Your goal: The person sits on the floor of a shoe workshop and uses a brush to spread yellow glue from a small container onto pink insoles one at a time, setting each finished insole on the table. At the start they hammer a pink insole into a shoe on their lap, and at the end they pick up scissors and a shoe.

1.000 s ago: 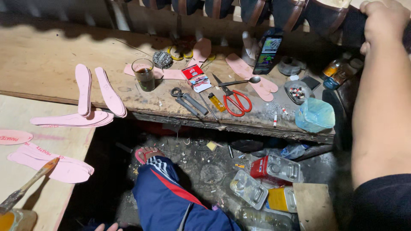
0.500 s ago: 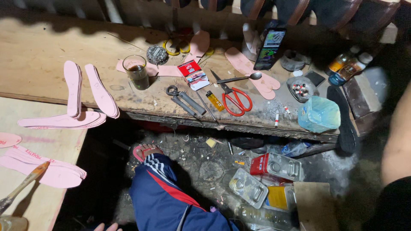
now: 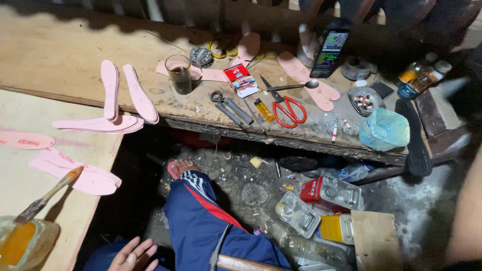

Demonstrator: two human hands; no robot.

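My left hand (image 3: 131,253) rests at the bottom edge on my blue trouser leg (image 3: 201,221), fingers apart and holding nothing. Only my right forearm (image 3: 467,216) shows along the right edge; the hand itself is out of frame. A wooden handle (image 3: 246,263) pokes in at the bottom beside my leg. On the board at my left, a brush (image 3: 47,193) stands in a jar of orange glue (image 3: 20,241), next to pink insoles (image 3: 75,173).
The worn wooden bench (image 3: 65,55) carries more pink insoles (image 3: 123,95), a glass of dark liquid (image 3: 179,74), pliers (image 3: 232,107), red-handled scissors (image 3: 285,108), a yellow lighter (image 3: 264,110), a spoon (image 3: 296,86) and a propped phone (image 3: 329,52). Metal tins (image 3: 331,193) lie on the dirty floor.
My right hand was raised at the top right a second ago; it has left the view and only the forearm remains at the right edge. The left hand stays put.
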